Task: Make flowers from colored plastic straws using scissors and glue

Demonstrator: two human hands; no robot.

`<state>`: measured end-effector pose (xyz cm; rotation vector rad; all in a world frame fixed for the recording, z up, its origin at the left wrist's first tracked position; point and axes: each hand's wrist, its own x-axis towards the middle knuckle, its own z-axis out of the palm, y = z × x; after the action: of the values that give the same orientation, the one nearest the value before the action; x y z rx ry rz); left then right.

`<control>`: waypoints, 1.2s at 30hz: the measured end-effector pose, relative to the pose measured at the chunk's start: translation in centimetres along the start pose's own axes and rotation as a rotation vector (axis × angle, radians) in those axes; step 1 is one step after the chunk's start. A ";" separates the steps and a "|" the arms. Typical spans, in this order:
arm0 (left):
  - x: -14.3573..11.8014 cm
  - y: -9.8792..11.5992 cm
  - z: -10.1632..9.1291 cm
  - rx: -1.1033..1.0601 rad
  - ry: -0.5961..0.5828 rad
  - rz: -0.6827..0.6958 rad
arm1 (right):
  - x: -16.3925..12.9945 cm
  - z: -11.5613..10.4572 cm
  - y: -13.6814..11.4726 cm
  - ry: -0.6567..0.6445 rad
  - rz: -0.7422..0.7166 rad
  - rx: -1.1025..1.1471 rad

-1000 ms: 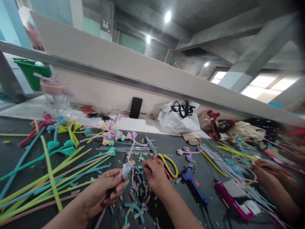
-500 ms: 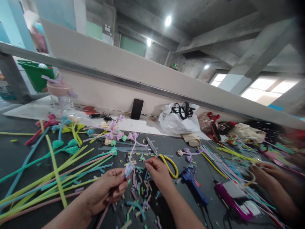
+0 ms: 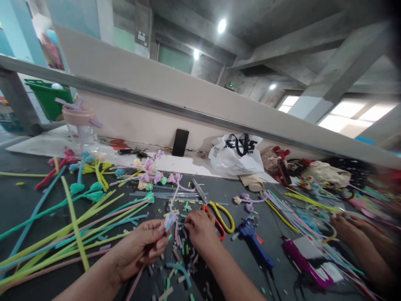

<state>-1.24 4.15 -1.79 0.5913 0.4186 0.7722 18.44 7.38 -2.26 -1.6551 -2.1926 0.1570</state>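
Observation:
My left hand (image 3: 150, 242) is closed, thumb and fingers pinching a small lilac and light-blue pipe-cleaner flower (image 3: 170, 220). To its right, my right hand (image 3: 202, 232) hangs low over the cut pipe-cleaner pieces (image 3: 181, 274), its fingers curled and pressed together; whatever lies between them is hidden. Scissors (image 3: 216, 209) with a red and a yellow handle lie just behind my right hand, blades pointing away. A purple flower stem (image 3: 175, 188) rests beyond my left hand.
Long pipe cleaners (image 3: 72, 221) spread over the left side. On the right are a blue glue gun (image 3: 255, 244) and a purple glue gun (image 3: 305, 263). A co-worker's hands (image 3: 351, 230) are at the far right. A phone (image 3: 180, 142) and white bag (image 3: 236, 154) stand by the partition.
My right hand has shifted slightly left and down, its fingers curling in, and the scissors' red handle has come into view. My left hand stays nearly still with the flower.

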 end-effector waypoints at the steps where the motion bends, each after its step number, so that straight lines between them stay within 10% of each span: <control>1: 0.0 0.0 0.0 -0.003 0.000 0.002 | 0.0 0.0 0.0 0.002 -0.001 0.007; 36: 0.2 -0.4 1.0 0.226 0.097 0.113 | -1.4 -2.1 -2.5 0.086 -0.324 0.302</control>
<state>-0.36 3.69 -1.25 0.7957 0.5704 0.8707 17.32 5.01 0.14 -1.1119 -2.2081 0.3031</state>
